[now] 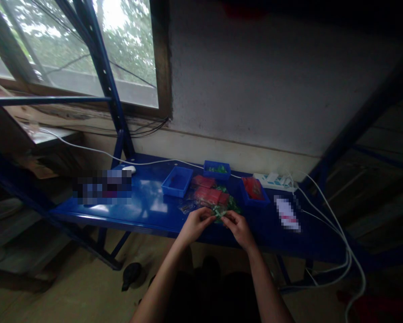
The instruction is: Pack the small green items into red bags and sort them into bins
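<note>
My left hand [199,220] and my right hand [237,225] meet over the front edge of the blue table, fingers pinched. Between their fingertips is a small clear plastic bag with green in it [219,214]; its exact contents are too small to make out. Just beyond lies a pile of red packets [208,194] in clear plastic. Loose green pieces [234,205] lie to the right of the pile, partly behind my right hand. Some small clear packets [187,205] are left of it.
Behind the pile stand a blue tray [168,192] and a blue tray with green pieces [206,175]. A blue tray with red packets [267,202] is at right. A power strip [272,181] with white cables lies at the back. Blue rack posts [107,76] flank the table [137,215].
</note>
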`<act>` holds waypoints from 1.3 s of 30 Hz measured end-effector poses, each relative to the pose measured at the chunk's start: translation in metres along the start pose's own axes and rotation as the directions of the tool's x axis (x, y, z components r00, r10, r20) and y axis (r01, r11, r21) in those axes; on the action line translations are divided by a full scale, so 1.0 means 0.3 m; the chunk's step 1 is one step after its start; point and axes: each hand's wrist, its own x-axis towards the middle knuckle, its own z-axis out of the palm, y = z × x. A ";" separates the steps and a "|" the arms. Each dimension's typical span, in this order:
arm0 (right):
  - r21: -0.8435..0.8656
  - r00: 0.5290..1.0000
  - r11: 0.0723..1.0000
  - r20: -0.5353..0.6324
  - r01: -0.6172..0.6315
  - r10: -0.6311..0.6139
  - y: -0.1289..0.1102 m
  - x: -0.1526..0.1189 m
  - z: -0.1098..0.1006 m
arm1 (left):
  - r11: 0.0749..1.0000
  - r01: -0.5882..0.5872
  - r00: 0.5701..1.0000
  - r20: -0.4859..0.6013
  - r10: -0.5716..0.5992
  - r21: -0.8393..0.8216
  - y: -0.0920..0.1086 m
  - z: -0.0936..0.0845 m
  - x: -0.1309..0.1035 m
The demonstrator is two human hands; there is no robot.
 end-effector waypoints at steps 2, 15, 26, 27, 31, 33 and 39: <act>-0.013 1.000 1.000 -0.002 0.005 -0.005 0.001 0.000 -0.001 | 1.000 -0.009 1.000 -0.001 0.009 0.016 0.000 -0.001 -0.001; -0.039 1.000 0.999 -0.008 0.020 -0.021 0.006 0.000 -0.004 | 1.000 0.007 1.000 0.010 -0.007 -0.001 -0.011 0.000 0.001; -0.009 1.000 1.000 -0.005 0.003 -0.003 -0.013 -0.003 -0.001 | 1.000 0.007 1.000 0.001 -0.007 -0.018 0.004 0.001 -0.002; -0.010 1.000 1.000 -0.007 0.000 -0.001 -0.013 -0.003 -0.002 | 1.000 0.010 1.000 0.002 -0.010 -0.018 0.006 0.001 -0.002; 0.005 1.000 1.000 -0.002 -0.009 0.009 -0.019 -0.005 -0.001 | 1.000 0.008 1.000 0.006 -0.008 -0.027 0.012 0.000 -0.003; 0.016 1.000 1.000 0.005 -0.008 0.008 -0.023 -0.006 -0.003 | 1.000 -0.004 1.000 0.002 0.004 -0.021 0.013 -0.001 -0.003; 0.043 1.000 0.999 0.008 0.022 -0.022 -0.013 -0.012 -0.017 | 1.000 -0.004 1.000 0.020 0.005 -0.012 0.005 -0.006 -0.005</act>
